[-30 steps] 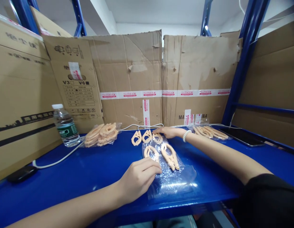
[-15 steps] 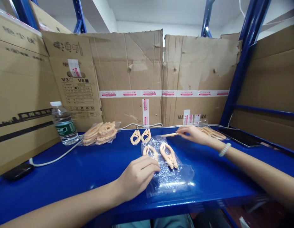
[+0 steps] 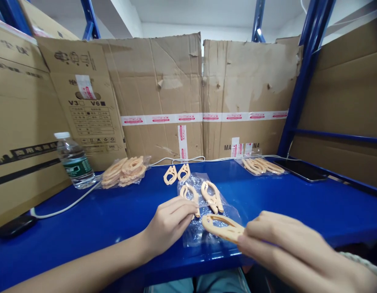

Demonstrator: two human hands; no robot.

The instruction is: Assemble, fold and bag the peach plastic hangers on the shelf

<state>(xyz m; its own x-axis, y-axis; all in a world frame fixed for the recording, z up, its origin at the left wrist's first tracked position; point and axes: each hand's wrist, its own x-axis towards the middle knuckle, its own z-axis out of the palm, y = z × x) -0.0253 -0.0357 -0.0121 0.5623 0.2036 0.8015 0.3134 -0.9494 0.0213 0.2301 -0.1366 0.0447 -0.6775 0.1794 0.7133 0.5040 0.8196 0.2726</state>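
My right hand point(image 3: 286, 240), at the front right, grips the end of a beige folded travel hanger point(image 3: 221, 227), its looped end pointing left over the clear plastic bag point(image 3: 203, 238). At the bag's left side my left hand point(image 3: 173, 221) is closed, its fingertips pinching the film beside a folded hanger point(image 3: 190, 193) that they partly cover. Another folded hanger point(image 3: 212, 197) lies at the bag's upper right. Just behind the bag, two more hangers point(image 3: 176, 174) rest side by side on the blue table point(image 3: 115, 228).
A bagged stack of hangers point(image 3: 124, 173) stands back left, next to a water bottle point(image 3: 75, 160). More bagged hangers point(image 3: 261, 166) and a dark phone point(image 3: 301, 170) lie back right. A white cable point(image 3: 69, 209) runs to a black device point(image 3: 16, 226). Cardboard sheets point(image 3: 157, 93) wall the back.
My right hand has come from the back of the table toward me, bringing the hanger over the front of the bag. My left hand stays at the bag; the view has shifted slightly.
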